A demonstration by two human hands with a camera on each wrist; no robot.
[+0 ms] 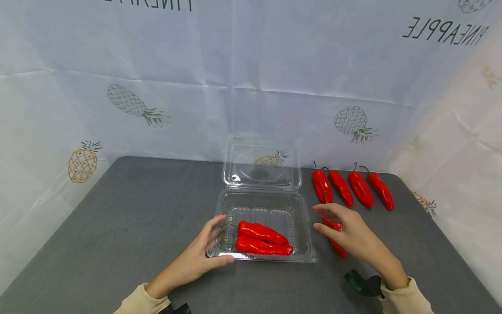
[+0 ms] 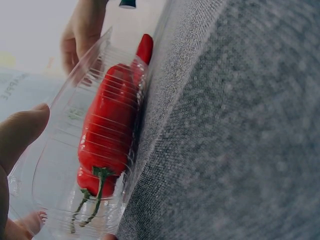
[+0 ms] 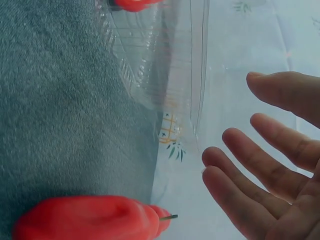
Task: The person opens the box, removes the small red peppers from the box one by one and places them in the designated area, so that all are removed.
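A clear plastic clamshell container lies unlatched, its lid tipped back. Two long red peppers rest side by side inside, green stems to the left. My left hand holds the container's front left corner, thumb at the front rim and fingers along the left wall. In the left wrist view the thumb lies by the rim. Between container and loose peppers, my right hand hovers with spread, slightly bent fingers and nothing in them. Partly hidden beneath it lies another red pepper.
Several red peppers stand in a row at the back right of the grey table, stems away from me. A white cloth with pineapple prints hangs behind. Dark straps are on my wrists.
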